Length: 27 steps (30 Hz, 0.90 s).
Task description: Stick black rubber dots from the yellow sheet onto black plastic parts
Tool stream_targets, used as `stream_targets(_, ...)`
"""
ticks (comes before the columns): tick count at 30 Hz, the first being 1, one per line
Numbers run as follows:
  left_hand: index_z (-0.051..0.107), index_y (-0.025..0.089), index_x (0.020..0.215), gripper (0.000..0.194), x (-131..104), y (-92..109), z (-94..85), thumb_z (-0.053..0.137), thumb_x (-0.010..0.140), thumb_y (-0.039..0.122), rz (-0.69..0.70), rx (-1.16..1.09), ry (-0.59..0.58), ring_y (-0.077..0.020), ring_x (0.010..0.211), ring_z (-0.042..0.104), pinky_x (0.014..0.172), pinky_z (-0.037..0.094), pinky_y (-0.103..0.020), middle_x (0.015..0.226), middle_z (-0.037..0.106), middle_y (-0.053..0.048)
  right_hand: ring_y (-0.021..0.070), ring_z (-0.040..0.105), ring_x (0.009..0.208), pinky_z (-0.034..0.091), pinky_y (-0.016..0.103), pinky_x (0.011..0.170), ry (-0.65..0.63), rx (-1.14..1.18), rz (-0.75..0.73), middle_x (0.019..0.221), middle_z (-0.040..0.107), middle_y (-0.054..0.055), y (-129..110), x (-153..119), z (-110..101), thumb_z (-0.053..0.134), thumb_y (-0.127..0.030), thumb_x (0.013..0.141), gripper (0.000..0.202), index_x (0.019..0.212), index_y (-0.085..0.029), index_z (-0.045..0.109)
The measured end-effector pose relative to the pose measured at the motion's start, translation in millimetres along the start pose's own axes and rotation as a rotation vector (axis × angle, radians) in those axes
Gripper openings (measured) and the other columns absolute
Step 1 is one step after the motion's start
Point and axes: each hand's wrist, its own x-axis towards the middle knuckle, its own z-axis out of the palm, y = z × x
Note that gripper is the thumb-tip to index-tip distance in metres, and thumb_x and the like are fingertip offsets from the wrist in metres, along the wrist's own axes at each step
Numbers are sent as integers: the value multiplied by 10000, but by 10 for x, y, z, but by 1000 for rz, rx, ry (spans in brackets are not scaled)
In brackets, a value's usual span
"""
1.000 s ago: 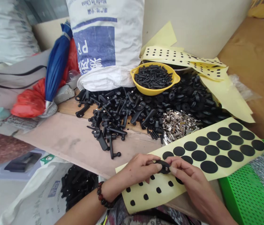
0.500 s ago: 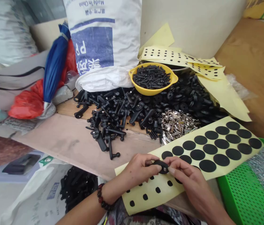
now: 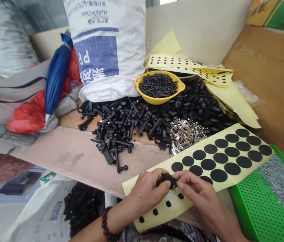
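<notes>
My left hand point(image 3: 144, 190) has thumb and fingers closed on the left side of a small round black plastic part point(image 3: 166, 180), which shows a tiny metal bit. On the part's right edge, the fingertips of my right hand point(image 3: 198, 188) pinch; whether they also grip a thin black piece I cannot tell. Both hands are just above a pale yellow sheet point(image 3: 182, 209) that bears rows of round black stickers point(image 3: 218, 175) and smaller black dots point(image 3: 168, 203). My fingers hide much of the part.
Beyond the sheet lie piles of black crank-like handles point(image 3: 111, 143), black discs point(image 3: 202, 104) and metal clips point(image 3: 186, 134). A yellow bowl point(image 3: 154, 100) holds black ribbed pieces. A white sack point(image 3: 129, 43) stands behind. At right is a green basket point(image 3: 250, 201), at lower left a bag of black parts point(image 3: 85, 205).
The black part has turned in my fingers, from its face showing to a more tilted, edge-on view. My hands stay close together over the sheet. The camera view has shifted slightly.
</notes>
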Motion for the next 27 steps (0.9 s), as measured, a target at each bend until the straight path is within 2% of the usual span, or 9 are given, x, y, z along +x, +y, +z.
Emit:
stream_targets(4,655,153,918,233,19,-49,6,489,857,306,-36,-184,-91,-97,537,557,504,393,-185,703,565,14,229,642,752,527,284,606,-15,49,-47,786,678,77,23,4,28,725,-396,692,247,565,-214,615)
stream_targets(7,653,137,889,229,25,-82,32,521,836,317,-52,-269,-53,-81,476,530,454,380,-170,625,528,29,236,642,781,526,285,626,-33,76,-28,789,683,81,33,-1,9,735,-407,693,254,567,-209,636)
stream_targets(12,655,110,901,313,25,-95,98,619,746,379,-109,-442,31,-76,442,460,426,429,-185,562,535,20,239,633,778,510,308,668,-34,124,97,862,714,90,17,-43,-21,730,-461,704,280,616,-195,728)
stream_targets(16,649,104,911,438,20,-136,139,690,662,462,-186,-555,82,-96,440,493,397,433,-191,525,545,13,226,633,720,524,342,697,-20,262,187,862,728,95,15,-60,-3,760,-492,665,307,717,-190,784)
stream_targets(19,639,110,909,462,0,-155,139,686,662,497,-230,-611,97,-86,386,487,371,391,-178,524,578,3,243,663,738,541,378,747,47,388,232,813,747,101,17,-52,15,770,-520,646,342,759,-197,774)
stream_targets(21,633,115,907,460,-18,-141,141,690,664,501,-247,-652,110,-84,375,485,366,373,-174,531,589,0,244,668,730,546,366,717,64,337,191,772,742,91,9,-54,40,742,-543,673,363,796,-202,754)
stream_targets(25,634,113,873,468,-45,-81,205,701,662,525,-208,-741,122,-96,434,510,403,411,-190,567,581,1,196,624,645,496,280,595,-40,84,-13,691,672,15,-26,-106,142,608,-517,820,297,889,-236,678)
stream_targets(27,634,111,889,485,-58,-70,257,675,690,551,-185,-759,110,-89,432,503,421,412,-194,588,588,-4,176,592,600,459,268,572,-44,-10,-93,666,637,-9,-39,-143,210,531,-478,884,257,884,-252,653)
